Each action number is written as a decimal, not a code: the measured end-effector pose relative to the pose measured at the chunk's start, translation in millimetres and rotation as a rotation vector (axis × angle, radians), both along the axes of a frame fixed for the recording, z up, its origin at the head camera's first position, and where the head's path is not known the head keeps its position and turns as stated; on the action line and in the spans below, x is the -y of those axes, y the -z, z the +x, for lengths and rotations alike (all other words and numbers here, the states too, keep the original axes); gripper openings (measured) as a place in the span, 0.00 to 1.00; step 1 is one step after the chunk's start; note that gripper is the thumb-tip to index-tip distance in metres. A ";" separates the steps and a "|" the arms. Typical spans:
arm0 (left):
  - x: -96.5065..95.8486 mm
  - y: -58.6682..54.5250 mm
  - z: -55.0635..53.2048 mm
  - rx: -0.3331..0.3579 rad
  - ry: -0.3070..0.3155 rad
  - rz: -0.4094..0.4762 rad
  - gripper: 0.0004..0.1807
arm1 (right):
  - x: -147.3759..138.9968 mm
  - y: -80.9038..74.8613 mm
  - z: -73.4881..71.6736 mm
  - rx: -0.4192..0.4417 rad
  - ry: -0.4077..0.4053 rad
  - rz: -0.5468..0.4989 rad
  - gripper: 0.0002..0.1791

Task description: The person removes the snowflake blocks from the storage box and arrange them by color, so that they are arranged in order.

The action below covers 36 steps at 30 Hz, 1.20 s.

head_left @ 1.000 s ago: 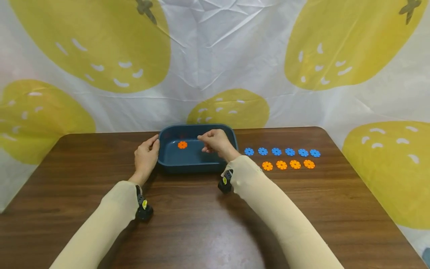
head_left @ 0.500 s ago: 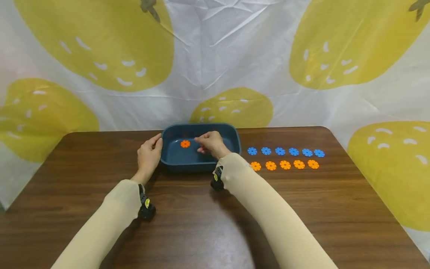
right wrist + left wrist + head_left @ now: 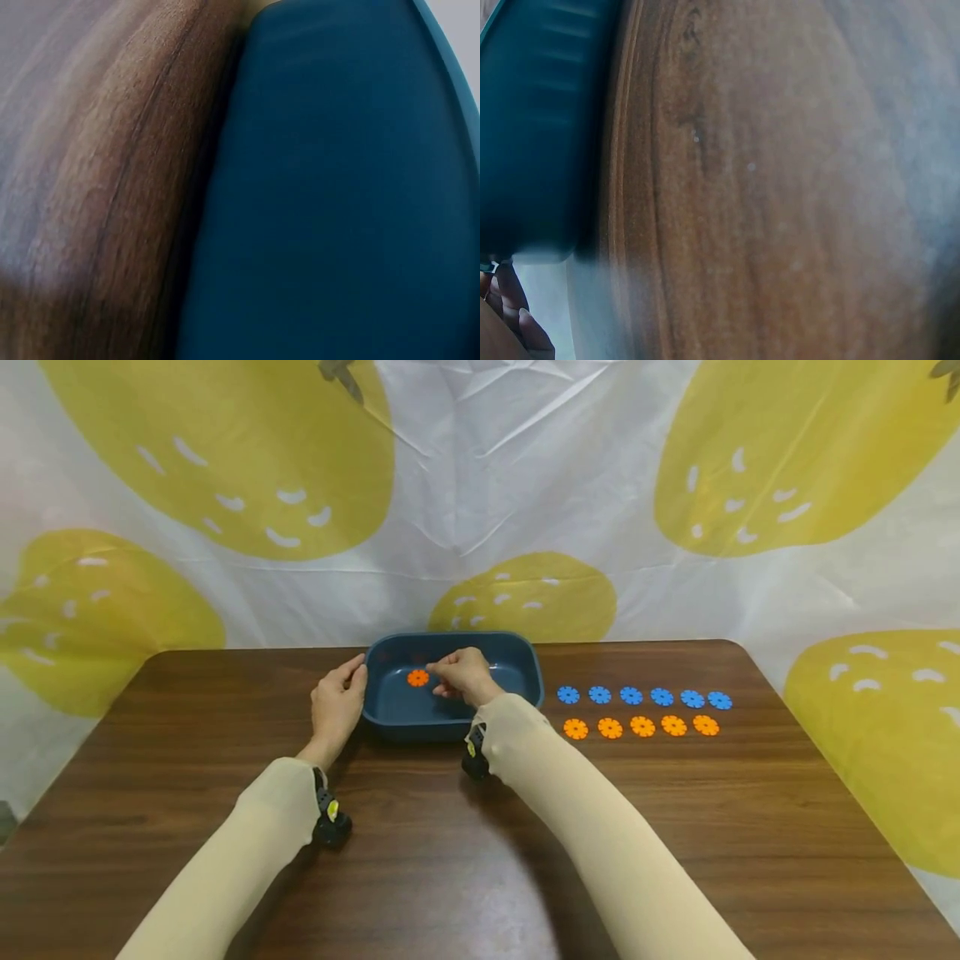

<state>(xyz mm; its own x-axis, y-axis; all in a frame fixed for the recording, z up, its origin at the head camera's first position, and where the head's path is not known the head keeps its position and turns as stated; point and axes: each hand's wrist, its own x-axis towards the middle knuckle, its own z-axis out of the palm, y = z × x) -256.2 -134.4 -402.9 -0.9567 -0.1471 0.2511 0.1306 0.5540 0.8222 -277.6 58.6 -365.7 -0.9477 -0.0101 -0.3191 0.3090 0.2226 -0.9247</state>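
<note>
My left hand (image 3: 339, 697) holds the left end of a dark blue plastic basin (image 3: 420, 732), with its fingertips at the wall; the left wrist view shows its fingers (image 3: 510, 300) by the corner of the basin. Inside lies one orange notched disc (image 3: 417, 678), flat on the bottom toward the left. My right hand (image 3: 463, 675) reaches into the basin from the right, fingers bent and the thumb and index finger close together. Its fingertips overlap the right edge of that disc; I cannot tell whether they pinch it. The right wrist view shows only the basin's outer wall (image 3: 322, 187) and the table.
Right of the basin, several blue notched discs (image 3: 631, 695) lie in a row on the wooden table (image 3: 420, 877). A row of several orange ones (image 3: 642, 727) lies in front of them. Behind the table hangs a white cloth (image 3: 435, 502) with yellow fruit prints.
My right hand has moved left inside the basin, up to the orange disc. The disc keeps its place there, and my left hand stays at the basin's left end. The view has shifted slightly.
</note>
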 end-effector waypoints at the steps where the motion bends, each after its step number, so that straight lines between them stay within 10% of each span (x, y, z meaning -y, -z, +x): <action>1: -0.2 0.0 -0.1 -0.002 -0.002 0.001 0.20 | 0.8 0.2 -0.7 0.001 0.001 0.003 0.15; 36: 1.5 -0.5 2.0 0.011 -0.003 -0.004 0.20 | 20.7 16.2 -21.0 0.127 0.129 0.082 0.09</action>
